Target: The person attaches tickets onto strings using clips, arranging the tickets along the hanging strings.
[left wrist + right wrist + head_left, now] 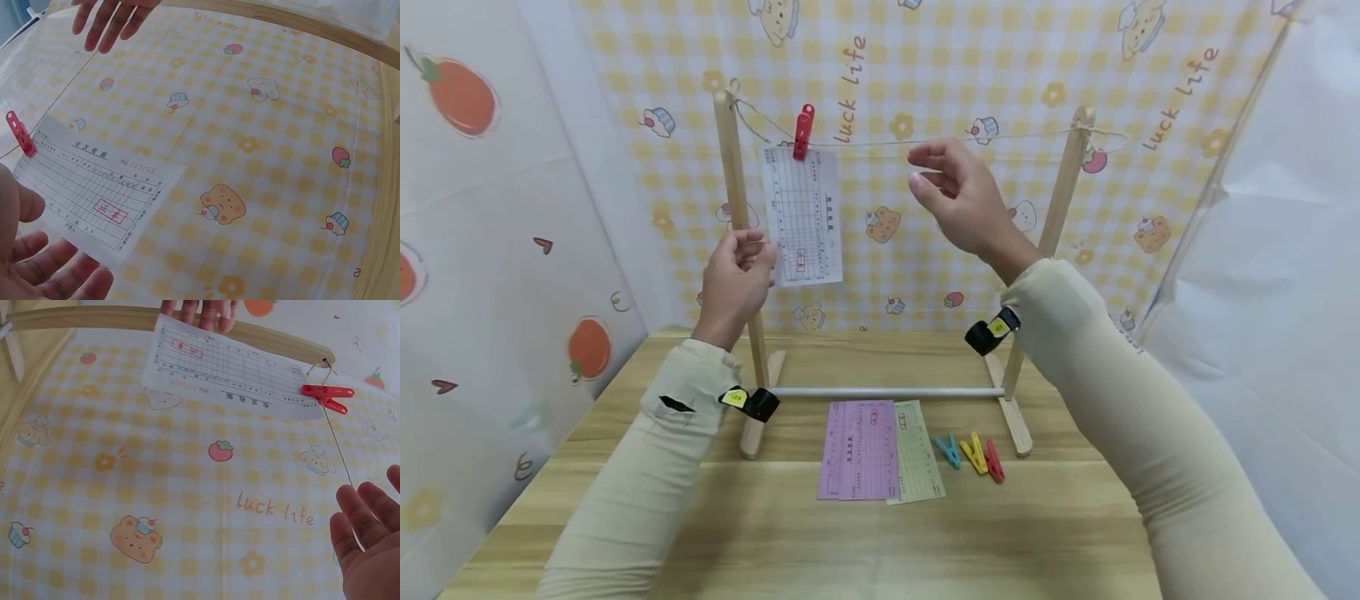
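Note:
A white printed receipt slip (811,218) hangs lengthwise from a thin string (880,143), clipped near its top edge by a red clothespin (802,133). My left hand (736,279) is beside the slip's lower left edge, overlapping it in the head view. In the left wrist view its fingers (62,275) and thumb are spread apart, with nothing gripped. My right hand (964,200) is raised at the string, to the right of the slip. Its loosely bent fingers (365,519) hold nothing; the string passes behind them in the right wrist view.
The string is tied between two wooden posts (1066,179) joined by a pale rod (887,392). On the wooden table (760,533) lie purple slips (868,454), a pale green slip (922,458), and blue (948,452), yellow (974,455) and red (995,463) clothespins. A checkered cloth (887,275) hangs behind.

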Available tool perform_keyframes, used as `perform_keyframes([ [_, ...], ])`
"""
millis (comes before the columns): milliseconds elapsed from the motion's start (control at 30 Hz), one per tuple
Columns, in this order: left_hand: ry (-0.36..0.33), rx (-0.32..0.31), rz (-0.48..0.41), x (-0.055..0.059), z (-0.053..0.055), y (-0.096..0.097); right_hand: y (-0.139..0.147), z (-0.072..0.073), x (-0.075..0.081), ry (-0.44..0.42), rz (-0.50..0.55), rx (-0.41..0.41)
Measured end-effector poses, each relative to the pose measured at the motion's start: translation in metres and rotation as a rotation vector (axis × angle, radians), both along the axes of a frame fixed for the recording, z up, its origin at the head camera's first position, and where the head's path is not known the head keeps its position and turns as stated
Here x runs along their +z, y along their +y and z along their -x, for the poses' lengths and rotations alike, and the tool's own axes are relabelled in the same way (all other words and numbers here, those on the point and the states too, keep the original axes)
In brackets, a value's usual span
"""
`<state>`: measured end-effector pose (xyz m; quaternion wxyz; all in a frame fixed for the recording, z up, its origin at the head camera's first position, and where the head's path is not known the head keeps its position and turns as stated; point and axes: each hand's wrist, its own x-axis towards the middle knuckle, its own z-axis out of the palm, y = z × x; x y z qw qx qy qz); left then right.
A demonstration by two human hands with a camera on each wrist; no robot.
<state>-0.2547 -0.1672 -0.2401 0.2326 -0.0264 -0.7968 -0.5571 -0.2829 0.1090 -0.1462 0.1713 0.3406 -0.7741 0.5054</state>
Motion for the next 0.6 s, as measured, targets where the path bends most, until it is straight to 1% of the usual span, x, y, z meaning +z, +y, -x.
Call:
perform_keyframes([
  [200,0.008,-0.006,0.039,-0.004,-0.007,-0.003,0.014,-0.009,-0.020,0.005,0.008,0.015],
  [267,0.012,-0.019,0.044,-0.006,-0.009,-0.004,0.020,-0.011,-0.028,0.015,0.005,0.022],
  [467,0.009,-0.060,0.067,-0.013,-0.016,-0.006,0.038,-0.018,-0.051,-0.005,0.043,0.071],
  [600,0.008,-0.099,0.068,-0.018,-0.019,-0.007,0.049,-0.021,-0.067,-0.014,0.053,0.067],
])
